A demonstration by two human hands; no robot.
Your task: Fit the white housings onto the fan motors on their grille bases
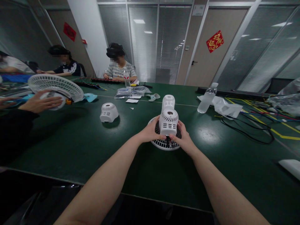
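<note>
My left hand [152,131] and my right hand [184,139] close in from both sides on a white vented fan motor cover [168,122]. Thumbs press near its lower front edge, with the fingers along its sides. Under the cover lies a round white fan grille [161,145], flat on the table and partly hidden by my hands. Dark parts show in the gap below the cover's front edge. Just behind stands another white vented housing [168,100], its lower part hidden. A similar white cover [109,112] rests alone to the left.
At left, a co-worker's hand [42,101] holds a larger white fan grille [56,82]. A water bottle [207,98], white plastic bag [226,107] and black cables [253,134] lie to the right. Plastic bags [132,91] and paper scraps lie farther back on the green table [138,175].
</note>
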